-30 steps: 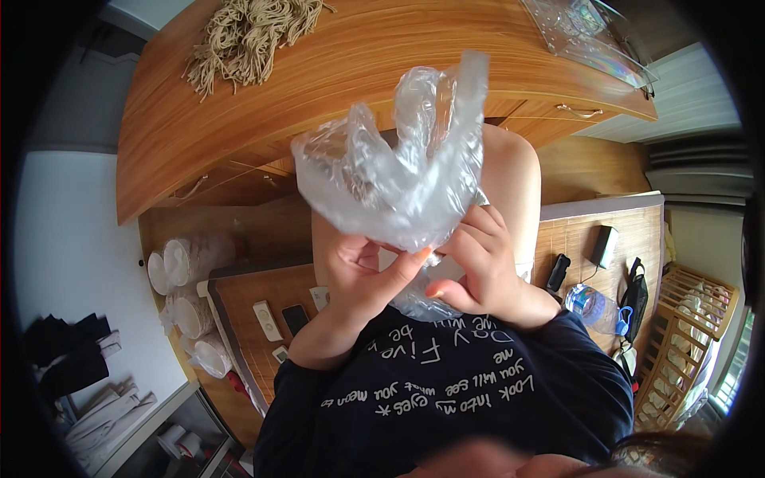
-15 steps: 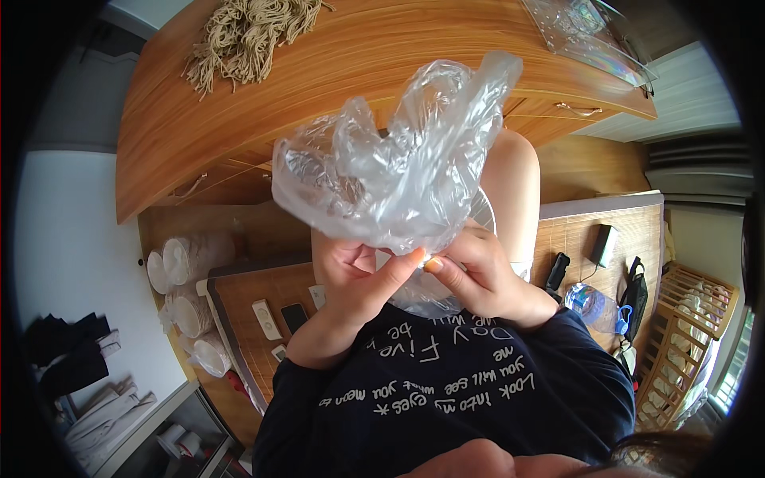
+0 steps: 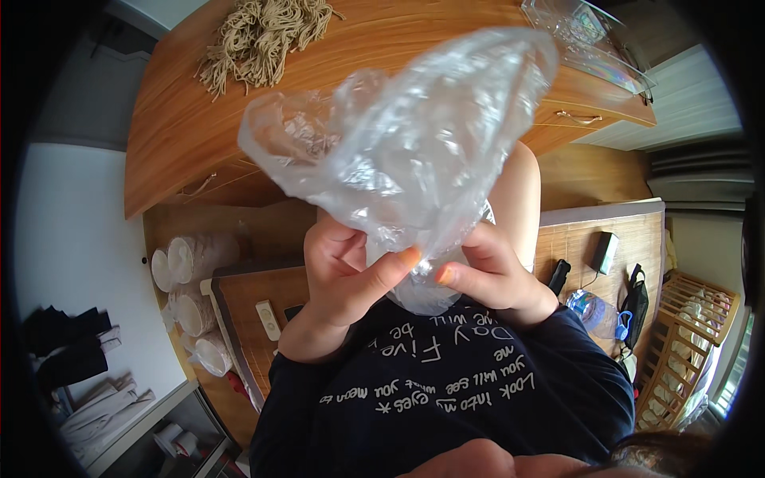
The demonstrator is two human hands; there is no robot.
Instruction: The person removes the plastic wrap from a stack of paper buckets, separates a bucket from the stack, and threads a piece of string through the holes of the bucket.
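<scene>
While both hands are raised close before the camera, the head view shows them pinching one clear plastic bag at its lower end. The left hand grips the crumpled film between its thumb and the curled fingers, and the right hand does the same from the other side, its thumb tip almost touching the left thumb. So both hands are closed on the bag. The bag itself rises up and away from the fingers, puffed and wrinkled, transparent, with no label that I can see; a small bulge of the film hangs just below the thumbs.

Behind the bag, far beyond the fingers, stands a curved wooden table. A heap of beige string lies on it, up and to the left of the fingers. A clear plastic tray lies on it up and to the right.

Down to the left of the left hand, a stack of white paper cups in clear wrapping lies on the floor. To the right of the right hand, a low wooden board carries a small black box and a clear bottle with a blue cap ring. Below the hands is a dark blue shirt with white lettering.
</scene>
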